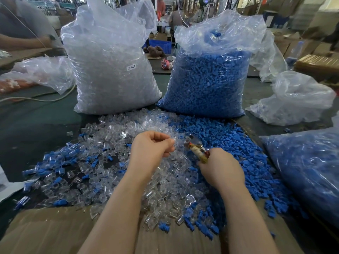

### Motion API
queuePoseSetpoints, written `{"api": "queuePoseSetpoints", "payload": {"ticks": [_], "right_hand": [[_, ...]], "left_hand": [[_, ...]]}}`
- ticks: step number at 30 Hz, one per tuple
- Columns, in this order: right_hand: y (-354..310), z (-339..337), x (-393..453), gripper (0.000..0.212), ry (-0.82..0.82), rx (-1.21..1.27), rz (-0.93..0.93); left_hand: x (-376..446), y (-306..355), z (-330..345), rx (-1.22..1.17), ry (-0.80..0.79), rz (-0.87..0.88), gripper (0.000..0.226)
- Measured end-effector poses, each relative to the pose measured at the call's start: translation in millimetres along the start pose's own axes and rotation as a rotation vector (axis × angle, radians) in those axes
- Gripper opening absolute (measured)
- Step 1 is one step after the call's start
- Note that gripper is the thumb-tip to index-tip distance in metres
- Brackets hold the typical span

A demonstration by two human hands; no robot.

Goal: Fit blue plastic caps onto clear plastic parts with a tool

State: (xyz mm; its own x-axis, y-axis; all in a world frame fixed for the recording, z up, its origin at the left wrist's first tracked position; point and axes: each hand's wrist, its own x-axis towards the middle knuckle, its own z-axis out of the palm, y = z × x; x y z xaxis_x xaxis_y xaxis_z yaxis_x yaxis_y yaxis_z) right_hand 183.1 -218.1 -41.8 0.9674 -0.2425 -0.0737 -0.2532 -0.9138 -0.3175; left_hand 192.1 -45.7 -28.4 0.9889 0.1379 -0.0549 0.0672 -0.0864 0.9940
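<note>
A heap of clear plastic parts [117, 136] covers the middle of the table, with a heap of loose blue caps [229, 142] to its right. Finished pieces, clear with blue caps [55, 162], lie scattered at the left. My left hand [152, 149] hovers over the clear heap with curled fingers; it seems to pinch a small clear part at its fingertips, blurred. My right hand [220, 169] grips the handle of a small tool [196, 147], whose blurred head points up and left toward my left hand.
A tall bag of clear parts [110, 70] and a bag of blue caps [207, 79] stand behind the heaps. Another bag of blue pieces [308, 171] lies at the right. Cardboard [45, 231] covers the near edge. Another person's arm [22, 41] is at the far left.
</note>
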Motion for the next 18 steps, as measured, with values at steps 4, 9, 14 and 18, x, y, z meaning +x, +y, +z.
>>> {"api": "queuePoseSetpoints", "payload": {"ticks": [4, 9, 14, 18], "right_hand": [[-1.6, 1.8, -1.2, 0.012, -0.015, -0.044, -0.023], [0.2, 3.2, 1.6, 0.015, 0.017, 0.096, -0.017], [-2.1, 0.2, 2.2, 0.018, 0.079, 0.627, -0.075], [-8.7, -3.8, -0.5, 0.013, 0.093, 0.890, -0.101]], "left_hand": [[0.3, 0.4, -0.7, 0.002, 0.002, -0.008, 0.009], [-0.2, 1.0, 1.9, 0.008, -0.018, -0.022, 0.009], [-1.7, 2.6, 3.6, -0.033, -0.031, -0.027, 0.010], [-3.6, 5.3, 6.6, -0.073, -0.052, -0.025, 0.011]]}}
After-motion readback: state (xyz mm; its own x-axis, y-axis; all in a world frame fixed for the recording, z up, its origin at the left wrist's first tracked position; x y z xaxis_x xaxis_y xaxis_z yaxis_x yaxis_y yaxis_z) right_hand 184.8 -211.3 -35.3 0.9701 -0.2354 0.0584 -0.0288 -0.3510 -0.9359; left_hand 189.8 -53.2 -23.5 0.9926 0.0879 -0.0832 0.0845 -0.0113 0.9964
